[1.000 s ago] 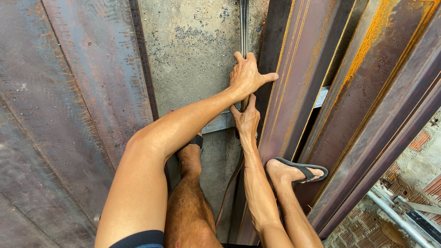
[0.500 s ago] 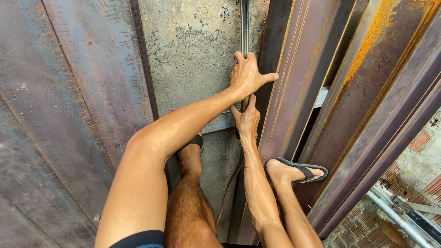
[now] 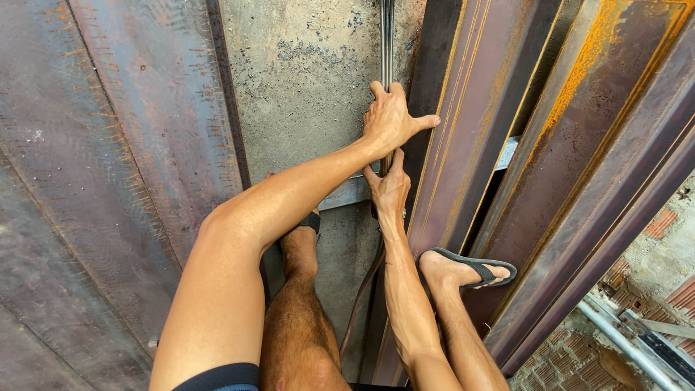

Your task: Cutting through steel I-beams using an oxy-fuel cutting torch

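both hands are closed on a thin grey metal rod (image 3: 386, 43) that runs along the concrete floor (image 3: 304, 87), one hand just behind the other and well short of touching. the left hand (image 3: 392, 121) is the farther one along the rod, its fingers curled over the bar and its thumb stuck out sideways against the rusty steel beam (image 3: 470, 130) that lies just beside the rod. the right hand (image 3: 389, 190) grips the same rod nearer to the person, fingers wrapped round it, with the wrist and forearm lined up along the rod's length. the rod itself lies in the narrow gap between the bare concrete and that beam, its far end going out of sight at the top of the view and its near end hidden under the arms. on the other side of the rod, past the concrete strip, lies a broad rusted steel plate (image 3: 108, 159). beyond the beam, away from the rod, more rust-streaked beams (image 3: 608, 123) lie side by side. the person's foot in a dark flip-flop sandal (image 3: 481, 266) rests on the beam beside the rod, nearer than both hands, and the other leg is bent on the concrete just beside the rod. red bricks (image 3: 673, 289) show well apart from the rod, past the outermost beam.
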